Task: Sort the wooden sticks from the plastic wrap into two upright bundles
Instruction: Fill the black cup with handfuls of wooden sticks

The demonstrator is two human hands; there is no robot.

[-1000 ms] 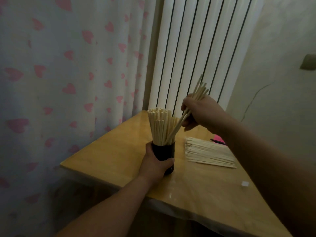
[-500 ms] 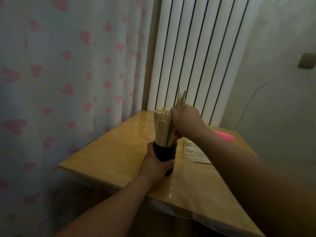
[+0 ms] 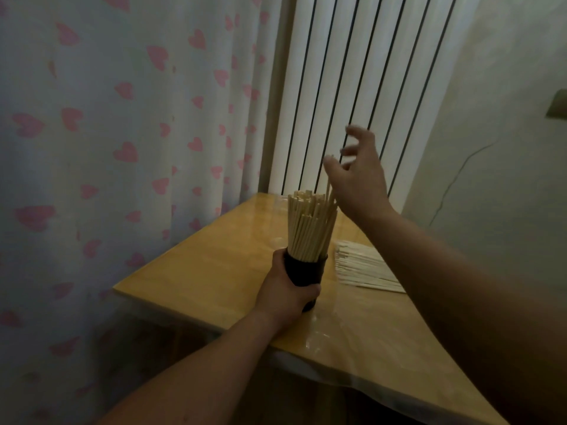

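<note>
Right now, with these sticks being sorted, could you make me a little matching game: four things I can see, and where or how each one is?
Column 1
1. left hand
2. right hand
3. black cup
4. loose sticks

Column 2
A. lying flat on the table
B. raised, fingers spread, beside the stick tops
C. gripping the black cup
D. standing, packed with upright sticks

Pairs: 1-C, 2-B, 3-D, 4-A

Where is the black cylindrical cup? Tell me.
Head view, centre: black cylindrical cup on the wooden table, gripped by the left hand, left of the flat stick pile.
</note>
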